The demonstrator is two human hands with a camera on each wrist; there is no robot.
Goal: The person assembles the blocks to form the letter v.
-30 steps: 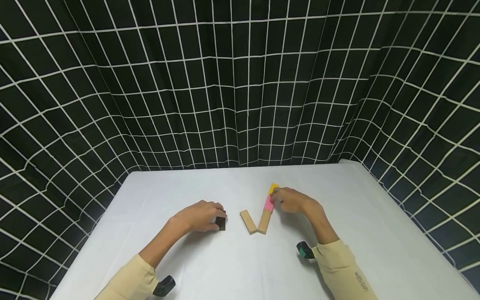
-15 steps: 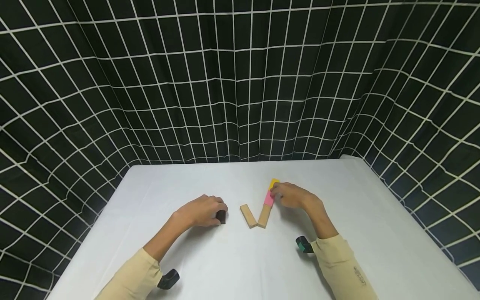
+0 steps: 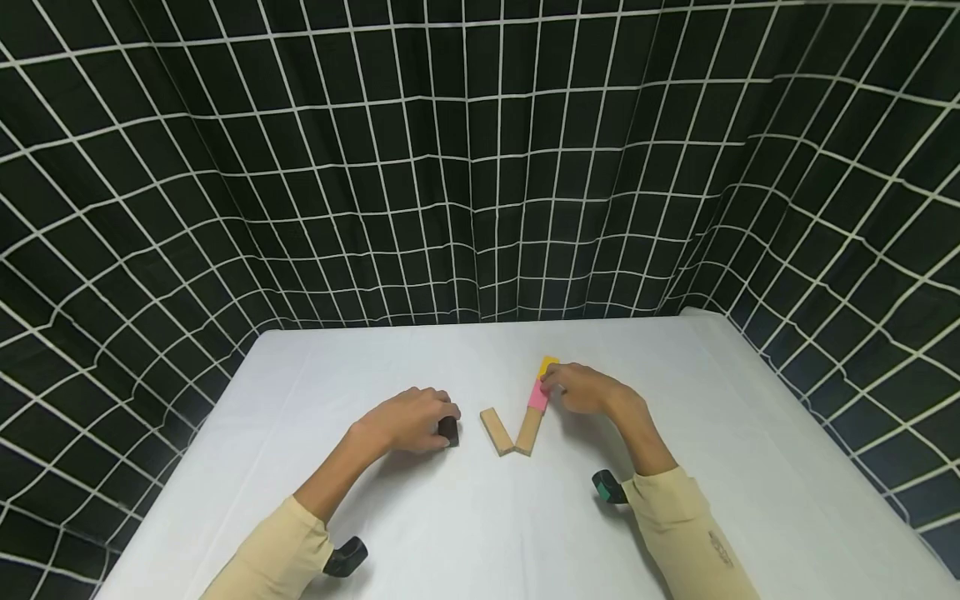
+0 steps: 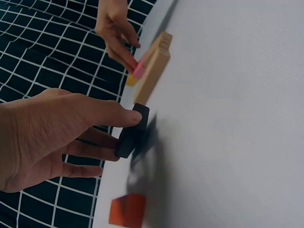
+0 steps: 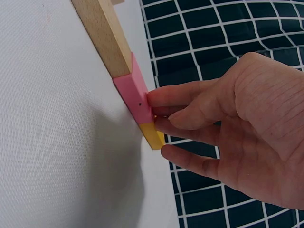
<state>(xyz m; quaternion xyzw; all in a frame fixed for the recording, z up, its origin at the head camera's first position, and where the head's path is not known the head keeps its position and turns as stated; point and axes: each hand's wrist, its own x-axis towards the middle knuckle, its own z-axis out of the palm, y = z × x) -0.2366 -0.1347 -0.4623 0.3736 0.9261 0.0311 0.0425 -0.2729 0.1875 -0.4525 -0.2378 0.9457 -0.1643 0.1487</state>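
My left hand pinches a black block between thumb and fingertips, left of the wooden blocks. Two plain wooden blocks, the left one and the right one, meet at their near ends in a V. A pink block continues the right arm of the V, followed by a yellow block at the far end. Fingertips of my right hand touch this pair from the right, the fingers loosely extended. In the left wrist view an orange-red block lies beyond the left hand; the head view hides it.
A white cloth covers the table. Dark curtain with a white grid hangs behind and on both sides. Small black devices, left and right, stick out at the sleeve cuffs.
My left hand has shifted slightly right with the black block, closer to the wooden V. The right hand stays at the pink and yellow blocks. The head view has tilted a little.
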